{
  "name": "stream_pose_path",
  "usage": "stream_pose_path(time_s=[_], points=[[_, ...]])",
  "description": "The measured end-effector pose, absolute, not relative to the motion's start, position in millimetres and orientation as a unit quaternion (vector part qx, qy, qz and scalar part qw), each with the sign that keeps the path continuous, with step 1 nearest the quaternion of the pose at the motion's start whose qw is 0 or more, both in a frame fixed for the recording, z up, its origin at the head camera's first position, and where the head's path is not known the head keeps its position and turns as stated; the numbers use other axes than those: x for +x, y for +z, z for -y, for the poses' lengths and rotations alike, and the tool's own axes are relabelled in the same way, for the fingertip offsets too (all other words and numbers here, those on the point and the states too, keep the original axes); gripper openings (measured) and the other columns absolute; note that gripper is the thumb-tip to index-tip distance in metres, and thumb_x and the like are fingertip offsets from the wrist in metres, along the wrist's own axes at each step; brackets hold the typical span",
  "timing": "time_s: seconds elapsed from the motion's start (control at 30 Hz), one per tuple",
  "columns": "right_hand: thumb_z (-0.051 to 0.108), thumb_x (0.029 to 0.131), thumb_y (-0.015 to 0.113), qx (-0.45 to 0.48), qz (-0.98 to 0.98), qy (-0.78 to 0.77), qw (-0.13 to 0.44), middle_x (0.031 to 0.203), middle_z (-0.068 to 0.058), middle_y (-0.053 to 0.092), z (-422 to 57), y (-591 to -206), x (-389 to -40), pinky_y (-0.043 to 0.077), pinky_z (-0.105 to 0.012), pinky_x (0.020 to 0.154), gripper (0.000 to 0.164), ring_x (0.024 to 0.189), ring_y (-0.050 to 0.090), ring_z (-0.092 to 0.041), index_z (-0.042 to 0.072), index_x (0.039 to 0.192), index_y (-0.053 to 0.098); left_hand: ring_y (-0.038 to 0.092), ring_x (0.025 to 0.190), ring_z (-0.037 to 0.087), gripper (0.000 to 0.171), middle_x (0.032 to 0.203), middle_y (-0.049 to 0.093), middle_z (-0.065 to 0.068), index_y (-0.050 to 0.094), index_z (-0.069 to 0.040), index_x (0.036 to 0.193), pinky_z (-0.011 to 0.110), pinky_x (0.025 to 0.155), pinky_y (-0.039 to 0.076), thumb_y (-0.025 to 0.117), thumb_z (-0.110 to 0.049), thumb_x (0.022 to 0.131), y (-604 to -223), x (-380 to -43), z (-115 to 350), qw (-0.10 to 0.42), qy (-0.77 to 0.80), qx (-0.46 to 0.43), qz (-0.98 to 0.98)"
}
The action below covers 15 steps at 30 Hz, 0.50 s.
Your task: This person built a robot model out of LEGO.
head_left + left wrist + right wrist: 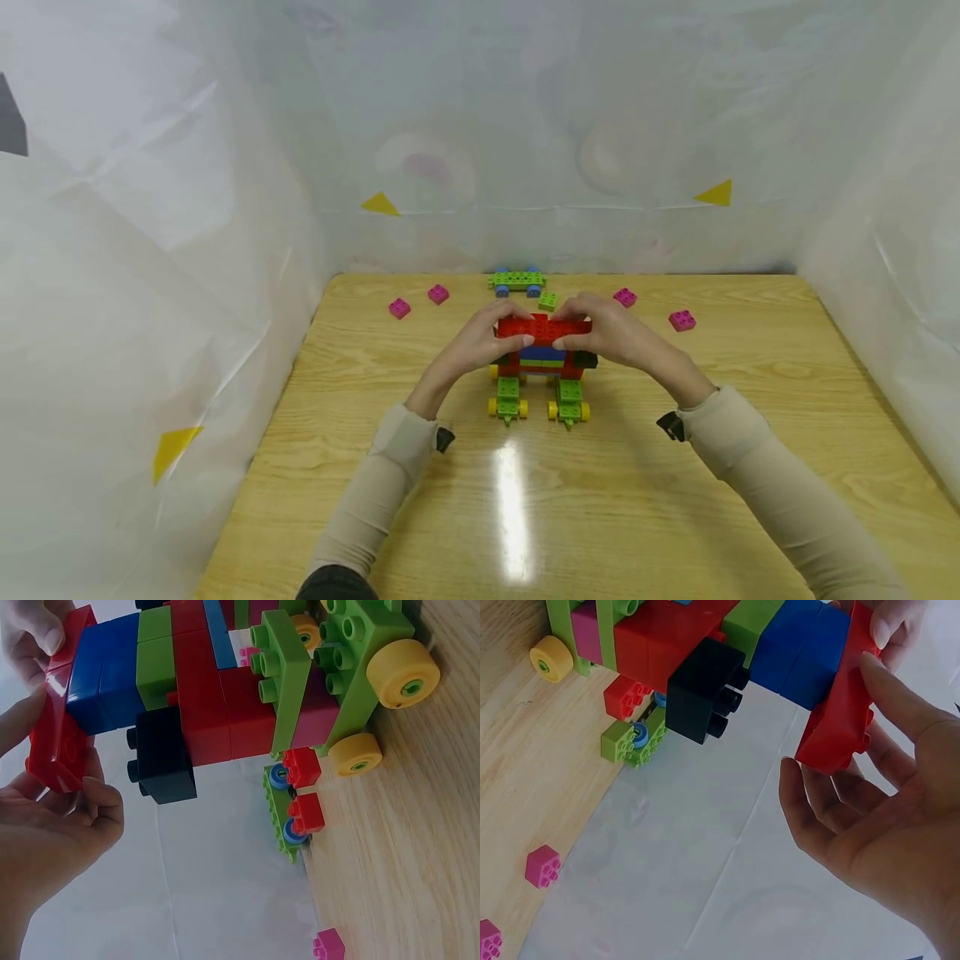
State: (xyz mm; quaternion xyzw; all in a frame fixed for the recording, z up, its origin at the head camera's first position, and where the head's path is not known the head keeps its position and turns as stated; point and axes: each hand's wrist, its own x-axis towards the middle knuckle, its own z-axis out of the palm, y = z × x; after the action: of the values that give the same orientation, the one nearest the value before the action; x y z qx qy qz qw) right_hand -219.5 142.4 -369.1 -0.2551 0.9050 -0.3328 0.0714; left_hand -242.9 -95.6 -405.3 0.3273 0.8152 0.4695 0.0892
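Note:
A toy brick figure stands mid-table, with green wheeled bases [507, 404] and yellow wheels below. Red bricks, a green layer and blue bricks [105, 671] rise above them, and a black brick [705, 690] juts out at the side. Across the top lies a red brick piece [542, 328] with sloped ends, against the blue bricks; whether it is fully pressed down I cannot tell. My left hand [474, 340] grips its left end between thumb and fingers. At the right end my right hand [617, 335] holds it likewise, thumb in front and fingers behind.
Behind the figure sits a green wheeled base [517, 280] with blue wheels, near a small green brick [548, 301]. Two pink bricks [400, 308] lie left of it, and two more pink bricks [682, 321] to the right. White sheeting [555, 237] encloses the table's back and sides.

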Motion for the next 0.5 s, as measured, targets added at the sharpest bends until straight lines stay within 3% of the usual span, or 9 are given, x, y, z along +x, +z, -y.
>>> stream_pose_path(time_s=[0.5], points=[[0.021, 0.085, 0.075, -0.252, -0.907, -0.335, 0.05, 0.107, -0.009, 0.063, -145.0, -371.1, -216.5, 0.049, -0.043, 0.081, 0.033, 0.092, 0.056, -0.023, 0.005, 0.112, 0.068, 0.053, 0.092, 0.019, 0.032, 0.111, 0.057, 0.004, 0.061, -0.01, 0.12, 0.031, 0.076, 0.048, 0.066, -0.026, 0.093, -407.3, -246.9, 94.1, 0.116, 0.479, 0.316, -0.81]])
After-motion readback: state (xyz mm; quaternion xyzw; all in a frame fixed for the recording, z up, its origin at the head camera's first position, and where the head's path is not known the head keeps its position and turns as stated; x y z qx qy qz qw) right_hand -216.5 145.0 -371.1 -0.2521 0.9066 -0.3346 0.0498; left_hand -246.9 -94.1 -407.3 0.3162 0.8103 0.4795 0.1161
